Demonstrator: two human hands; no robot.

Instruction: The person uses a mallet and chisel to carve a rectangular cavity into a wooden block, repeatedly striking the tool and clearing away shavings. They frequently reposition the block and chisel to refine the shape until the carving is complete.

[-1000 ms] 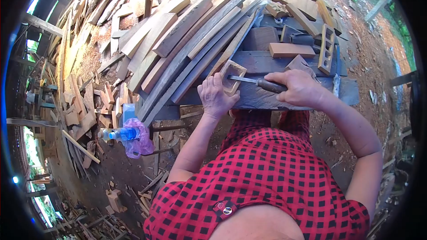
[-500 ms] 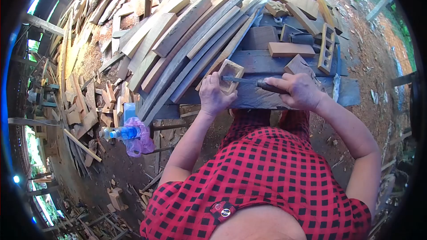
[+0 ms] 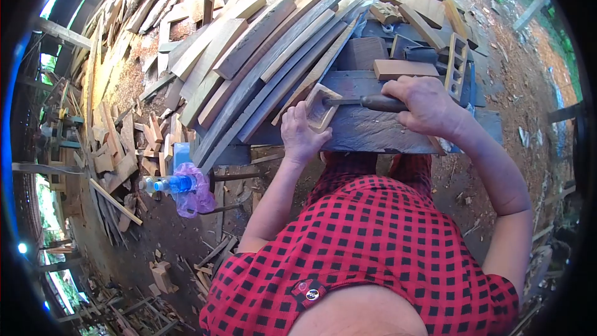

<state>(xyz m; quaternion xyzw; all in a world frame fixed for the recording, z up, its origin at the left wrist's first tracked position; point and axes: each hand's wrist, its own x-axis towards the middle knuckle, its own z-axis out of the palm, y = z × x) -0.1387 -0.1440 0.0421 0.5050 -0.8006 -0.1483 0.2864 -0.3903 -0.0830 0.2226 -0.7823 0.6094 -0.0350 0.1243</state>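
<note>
Head camera: right hand (image 3: pixel 426 106) grips the chisel (image 3: pixel 380 103), left hand (image 3: pixel 301 135) the hollow wooden block (image 3: pixel 317 112). Blade points left; slippage could cut the left hand.

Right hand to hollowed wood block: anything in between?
Only the chisel that the right hand grips, its blade reaching the opening of the hollowed wood block. No other obstacle visible between them.

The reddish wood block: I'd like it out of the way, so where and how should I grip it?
Probably grip the reddish wood block by its left half, from the near side, pinching across its width: it lies flat and long, with bare plank before that half, while the right hand crowds its right end.
</note>
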